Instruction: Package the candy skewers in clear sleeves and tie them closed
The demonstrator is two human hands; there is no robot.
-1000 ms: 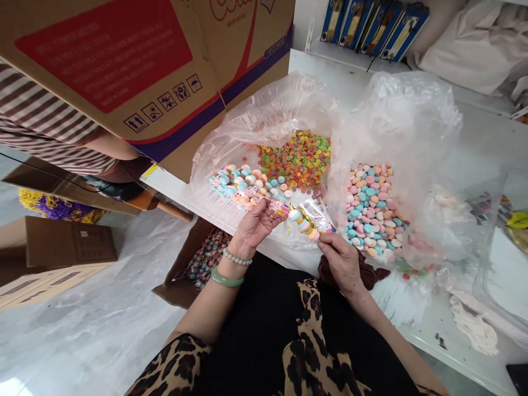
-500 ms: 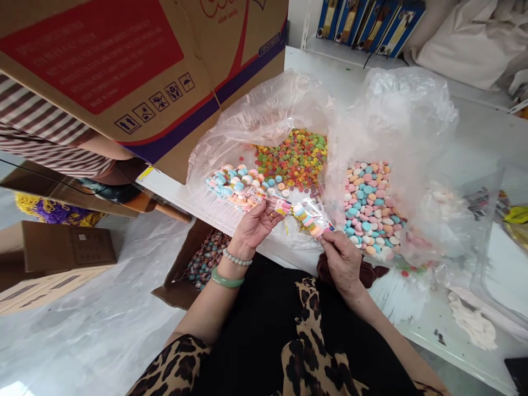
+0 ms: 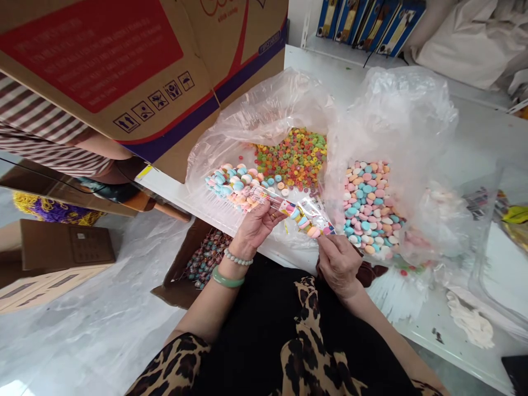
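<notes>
A clear printed candy bag (image 3: 319,210) stretches between my two hands, with a row of pastel candies (image 3: 304,221) and a bit of gold tie showing at it. My left hand (image 3: 256,224) is closed around the narrow left end of the bag. At the other end, the thumb and fingers of my right hand (image 3: 339,263) pinch the bag's corner beside the last candy. Just beyond my left hand lies a heap of pastel candy skewers (image 3: 233,184). Behind the bag is a pile of small multicoloured ring candies (image 3: 295,157).
Loose pastel candies (image 3: 367,203) lie in a plastic bag to the right. A large carton (image 3: 165,66) stands at the left, with a person's striped sleeve (image 3: 37,121) behind it. Below the table edge, an open box (image 3: 173,280) holds wrapped candies. White sticks (image 3: 398,297) lie at the right.
The candy bag has turned slightly, so its row of candies now lies along the near side with the gold tie above. My right hand has shifted a little and rolled; my left hand stays put.
</notes>
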